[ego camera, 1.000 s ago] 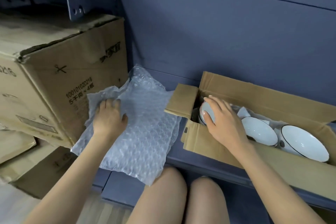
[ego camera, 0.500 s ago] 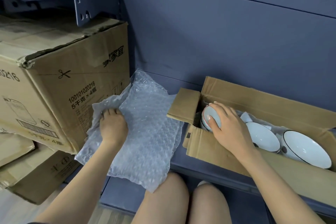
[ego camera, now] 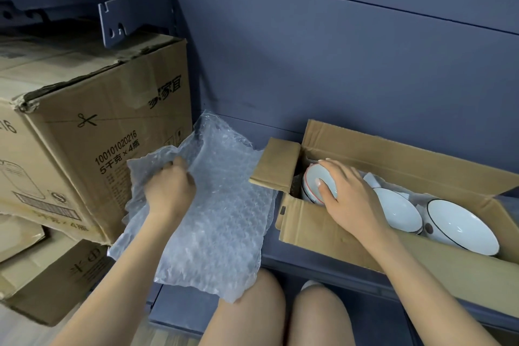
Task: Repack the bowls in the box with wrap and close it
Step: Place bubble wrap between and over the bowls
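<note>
On the dark shelf in the head view, the open cardboard box lies lengthwise with two black-rimmed white bowls leaning inside, and the right hand curls over a red-rimmed bowl standing on edge at the box's left end, thumb pressed on its face. Just left of the box, the left hand bunches the bubble wrap sheet, fingers curled into its upper left corner beside a large printed carton. To do this step well, I would steady that bowl, keep its rim off its neighbours, and draw the wrap flat before tucking it around or between them.
</note>
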The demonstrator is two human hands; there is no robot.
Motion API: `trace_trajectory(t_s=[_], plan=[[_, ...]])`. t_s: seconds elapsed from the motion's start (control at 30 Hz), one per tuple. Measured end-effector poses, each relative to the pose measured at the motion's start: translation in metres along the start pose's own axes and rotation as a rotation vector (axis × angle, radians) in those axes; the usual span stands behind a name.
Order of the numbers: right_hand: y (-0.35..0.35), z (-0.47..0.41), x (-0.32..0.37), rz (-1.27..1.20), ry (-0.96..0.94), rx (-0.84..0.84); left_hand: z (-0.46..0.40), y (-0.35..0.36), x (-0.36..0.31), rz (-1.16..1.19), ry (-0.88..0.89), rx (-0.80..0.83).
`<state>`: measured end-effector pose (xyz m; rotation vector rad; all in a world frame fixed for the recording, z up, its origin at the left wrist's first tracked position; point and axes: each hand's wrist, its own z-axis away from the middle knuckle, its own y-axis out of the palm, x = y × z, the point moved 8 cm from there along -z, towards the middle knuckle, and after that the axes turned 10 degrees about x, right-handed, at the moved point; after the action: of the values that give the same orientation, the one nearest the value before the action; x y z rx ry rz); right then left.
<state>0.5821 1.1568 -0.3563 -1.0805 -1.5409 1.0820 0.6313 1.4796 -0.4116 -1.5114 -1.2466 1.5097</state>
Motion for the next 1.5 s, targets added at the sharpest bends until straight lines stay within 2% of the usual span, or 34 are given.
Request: trace_trajectory(t_s=[0.33,0.53,0.67,0.87,1.1,1.2,1.33,1.5], plan=[[-0.017,0.01,-0.004,0.022,0.034,-0.013,0.035,-0.149,-0.078,0.156,0.232,-0.477],[-0.047,0.027,-0.019,0.03,0.05,-0.092,0.065,-0.185,-0.147,0.213,0.545,-0.551],[-0.088,0.047,-0.033,0.033,0.08,-0.183,0.078,-0.202,-0.194,0.265,0.751,-0.486],[-0.18,0.097,-0.043,0.117,0.069,-0.427,0.097,-0.224,-0.259,0.42,0.995,-0.316],[-0.276,0.139,-0.013,0.286,-0.149,-0.688,0.112,-0.239,-0.313,0.446,1.111,-0.164],[-0.296,0.128,-0.002,0.372,-0.169,-0.586,0.12,-0.236,-0.331,0.421,1.139,-0.066],[-0.298,0.112,0.005,0.385,-0.065,-0.41,0.134,-0.232,-0.341,0.421,1.187,0.004],[-0.291,0.116,0.004,0.304,0.021,-0.372,0.145,-0.231,-0.33,0.429,1.181,0.009]])
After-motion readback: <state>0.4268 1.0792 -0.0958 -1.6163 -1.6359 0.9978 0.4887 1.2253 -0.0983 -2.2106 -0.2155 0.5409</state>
